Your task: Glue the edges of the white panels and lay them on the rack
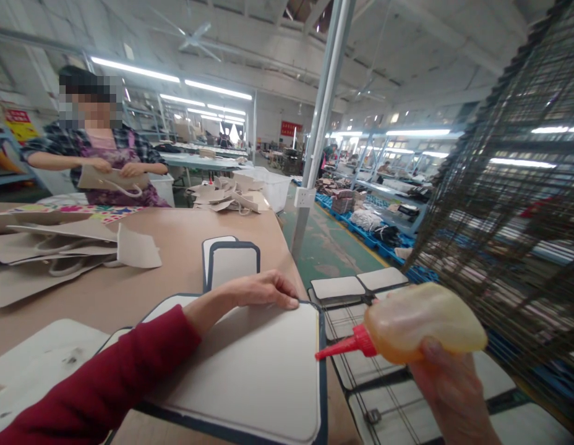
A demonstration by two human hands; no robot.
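In my right hand (445, 377) is a squeeze bottle (421, 321) of yellowish liquid, tilted on its side. Its red nozzle tip touches or hovers just over the right edge of a large pale panel (250, 371) with a dark border; I cannot tell which. A thin yellowish line runs along that edge above the tip. My left hand (263, 289) rests at the panel's far edge, fingers bent and thumb on top, gripping it. Behind the panel lie smaller dark-bordered panels (235, 266).
Beige paper bags (68, 244) lie at left, with another pile (231, 193) at the far corner. A co-worker (101, 148) handles a bag across the table. Bordered panels (338, 287) lie on a wire rack at right, near a metal post (315, 123) and stacked racks (500, 154).
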